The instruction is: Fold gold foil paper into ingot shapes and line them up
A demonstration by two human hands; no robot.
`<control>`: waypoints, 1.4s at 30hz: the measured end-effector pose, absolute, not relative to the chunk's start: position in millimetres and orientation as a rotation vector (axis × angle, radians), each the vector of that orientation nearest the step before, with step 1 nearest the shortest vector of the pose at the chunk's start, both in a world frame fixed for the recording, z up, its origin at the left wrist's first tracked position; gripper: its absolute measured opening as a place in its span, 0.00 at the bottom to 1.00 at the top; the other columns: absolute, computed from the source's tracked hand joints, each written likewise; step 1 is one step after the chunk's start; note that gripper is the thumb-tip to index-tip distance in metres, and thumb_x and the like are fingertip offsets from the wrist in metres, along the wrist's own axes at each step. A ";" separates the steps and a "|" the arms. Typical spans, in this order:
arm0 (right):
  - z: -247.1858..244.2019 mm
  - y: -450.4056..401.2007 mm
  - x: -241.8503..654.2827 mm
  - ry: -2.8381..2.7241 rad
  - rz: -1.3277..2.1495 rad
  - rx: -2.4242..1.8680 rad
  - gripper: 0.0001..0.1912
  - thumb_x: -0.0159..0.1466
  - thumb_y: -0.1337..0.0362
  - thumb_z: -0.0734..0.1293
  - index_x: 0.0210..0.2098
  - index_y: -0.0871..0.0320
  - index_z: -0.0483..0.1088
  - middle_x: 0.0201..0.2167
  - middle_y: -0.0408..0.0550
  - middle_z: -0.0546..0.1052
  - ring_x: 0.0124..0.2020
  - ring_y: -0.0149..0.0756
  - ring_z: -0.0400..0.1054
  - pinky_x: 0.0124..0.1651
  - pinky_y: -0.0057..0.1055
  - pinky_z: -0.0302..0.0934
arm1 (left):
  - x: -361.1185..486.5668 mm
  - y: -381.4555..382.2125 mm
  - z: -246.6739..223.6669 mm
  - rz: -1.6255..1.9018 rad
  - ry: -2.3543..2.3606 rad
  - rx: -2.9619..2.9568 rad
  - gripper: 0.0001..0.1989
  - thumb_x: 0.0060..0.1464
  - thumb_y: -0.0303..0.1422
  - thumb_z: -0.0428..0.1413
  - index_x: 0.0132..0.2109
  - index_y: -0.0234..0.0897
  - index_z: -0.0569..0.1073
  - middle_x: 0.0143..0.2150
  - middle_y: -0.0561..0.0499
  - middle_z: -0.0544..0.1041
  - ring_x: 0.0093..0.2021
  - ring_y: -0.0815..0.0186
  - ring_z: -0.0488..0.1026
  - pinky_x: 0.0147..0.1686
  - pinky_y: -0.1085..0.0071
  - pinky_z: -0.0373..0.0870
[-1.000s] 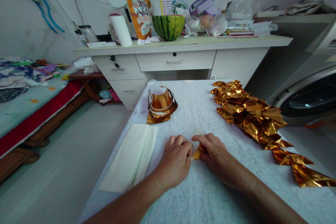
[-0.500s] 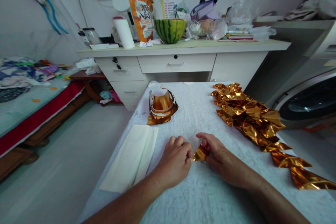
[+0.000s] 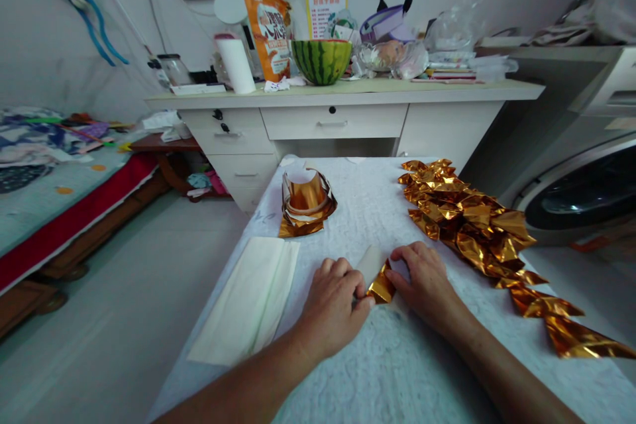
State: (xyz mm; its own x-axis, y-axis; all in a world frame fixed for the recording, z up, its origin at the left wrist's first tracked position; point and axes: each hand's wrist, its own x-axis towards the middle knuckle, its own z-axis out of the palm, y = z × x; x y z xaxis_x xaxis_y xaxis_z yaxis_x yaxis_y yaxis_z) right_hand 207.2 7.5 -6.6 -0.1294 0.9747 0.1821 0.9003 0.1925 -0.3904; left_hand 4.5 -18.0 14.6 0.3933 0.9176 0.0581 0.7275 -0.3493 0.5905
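A small folded piece of gold foil (image 3: pixel 382 286) lies between my hands, with a strip of white paper (image 3: pixel 370 265) behind it. My left hand (image 3: pixel 334 305) has its fingers curled, pinching the foil's left end against the table. My right hand (image 3: pixel 422 281) is bent over the foil's right edge, thumb and fingers closing on it; the fingertips are partly hidden. Left of my hands lies a stack of white paper sheets (image 3: pixel 243 301). Farther back stands a curled roll of gold foil (image 3: pixel 305 202). A long heap of twisted gold foil pieces (image 3: pixel 472 225) runs down the right side.
The table (image 3: pixel 368 212) has a pale cloth cover. Behind it stands a white desk (image 3: pixel 338 98) bearing half a watermelon (image 3: pixel 321 61), an orange snack bag (image 3: pixel 268 33) and plastic bags. A washing machine (image 3: pixel 571 139) is at the right, a bed (image 3: pixel 50 205) at the left.
My right hand has shifted right and turned, uncovering more of the small gold foil piece and the white paper behind it. My left thumb has extended slightly toward the foil.
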 end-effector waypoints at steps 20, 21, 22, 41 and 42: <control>1.8 9.3 194.5 -1.980 0.424 -1.703 0.01 0.56 0.67 0.65 0.29 0.56 0.68 0.33 0.47 0.73 0.38 0.42 0.64 0.41 0.37 0.55 | 9.5 -19.4 9.6 0.635 1.537 2.111 0.18 0.48 0.30 0.59 0.47 0.40 0.64 0.48 0.48 0.66 0.50 0.57 0.61 0.52 0.60 0.59; 3.9 8.7 194.6 -1.972 0.468 -1.664 0.01 0.57 0.67 0.64 0.28 0.56 0.67 0.32 0.46 0.73 0.37 0.41 0.64 0.41 0.36 0.56 | 9.8 -19.6 9.0 0.653 1.555 2.108 0.23 0.48 0.31 0.59 0.51 0.40 0.63 0.51 0.47 0.66 0.53 0.56 0.60 0.54 0.59 0.57; 6.0 8.0 194.7 -1.955 0.524 -1.639 0.01 0.57 0.67 0.64 0.28 0.55 0.66 0.30 0.45 0.73 0.35 0.39 0.65 0.40 0.35 0.56 | 10.0 -19.9 8.4 0.667 1.569 2.110 0.26 0.48 0.31 0.60 0.54 0.40 0.61 0.53 0.46 0.65 0.55 0.56 0.59 0.56 0.58 0.56; 15.1 3.8 196.0 -1.471 1.326 -1.178 0.09 0.62 0.57 0.66 0.34 0.56 0.66 0.27 0.42 0.73 0.29 0.34 0.68 0.35 0.31 0.63 | 5.8 -13.0 7.2 0.898 1.364 1.755 0.35 0.49 0.25 0.58 0.63 0.43 0.57 0.39 0.51 0.72 0.40 0.60 0.71 0.43 0.65 0.67; 14.9 3.7 196.1 -1.438 1.360 -1.145 0.09 0.61 0.57 0.67 0.34 0.56 0.67 0.28 0.42 0.73 0.29 0.33 0.68 0.35 0.31 0.63 | 5.0 -12.3 9.0 0.939 1.357 1.733 0.34 0.49 0.24 0.58 0.62 0.42 0.59 0.37 0.52 0.71 0.38 0.62 0.72 0.41 0.66 0.67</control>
State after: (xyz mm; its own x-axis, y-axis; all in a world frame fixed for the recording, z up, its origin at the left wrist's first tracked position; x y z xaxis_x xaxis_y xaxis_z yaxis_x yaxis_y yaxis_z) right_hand 196.1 3.7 14.9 -0.2413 0.9703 -0.0188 0.0730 -0.0012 -0.9973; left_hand 5.0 -12.3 9.0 0.1759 0.9786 0.1064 0.4447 -0.1754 0.8783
